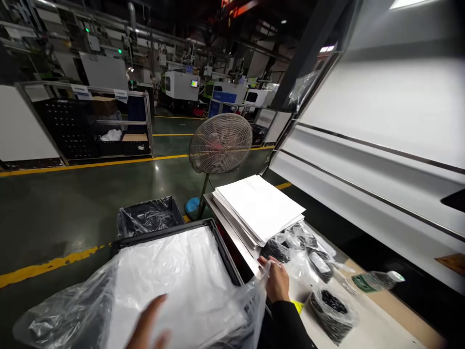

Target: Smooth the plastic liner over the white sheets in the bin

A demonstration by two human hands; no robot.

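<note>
A black crate (227, 261) is lined with a clear plastic bag (83, 300), and white sheeting (170, 271) covers its contents. Over the sheeting, at the bottom of the view, is my left hand (148, 325), blurred, with its fingers apart and nothing seen in it. At the crate's right side my right hand (278, 280) has its fingers closed on the edge of the clear bag, which stretches down from it. Just beyond that hand lie clear bags of black parts (276, 249), beside a stack of white sheets (259, 208) on the table.
On the table (378, 320) at right are an open bag of black parts (332, 310) and a lying bottle (378, 281). A fan (221, 144) stands behind the sheets. A second lined bin (150, 218) sits beyond the crate.
</note>
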